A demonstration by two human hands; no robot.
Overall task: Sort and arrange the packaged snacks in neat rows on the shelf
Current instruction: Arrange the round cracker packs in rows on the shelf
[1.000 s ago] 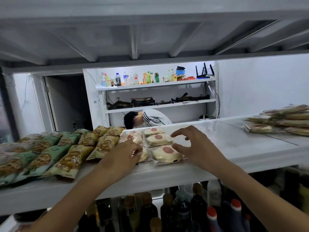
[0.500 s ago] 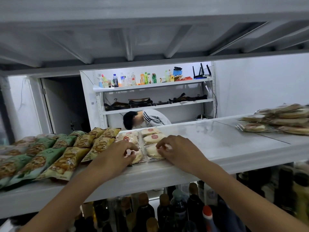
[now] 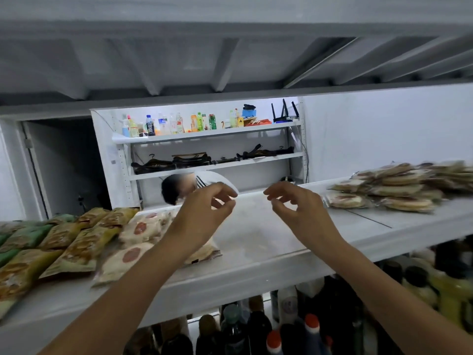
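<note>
Clear packets of pale round cakes with red marks (image 3: pixel 133 254) lie in rows on the white shelf (image 3: pixel 256 265), left of centre. Yellow snack bags (image 3: pixel 84 249) and green snack bags (image 3: pixel 23 239) fill the shelf further left. A loose pile of clear-wrapped flat cakes (image 3: pixel 391 188) sits on the shelf at the right. My left hand (image 3: pixel 204 216) hovers above the rows, fingers loosely curled and empty. My right hand (image 3: pixel 299 211) is raised over the bare middle of the shelf, also loosely curled and empty. My left forearm hides part of the rows.
The underside of an upper shelf (image 3: pixel 230 52) hangs close overhead. Bottles (image 3: pixel 256 326) stand on the level below. Behind the shelf a person (image 3: pixel 179 185) bends down before a white rack (image 3: pixel 210 139) with drinks and hangers.
Both hands have lifted off the pale cake packets and risen above the shelf, the right one moving rightward. The view has shifted right, bringing the pile closer.
</note>
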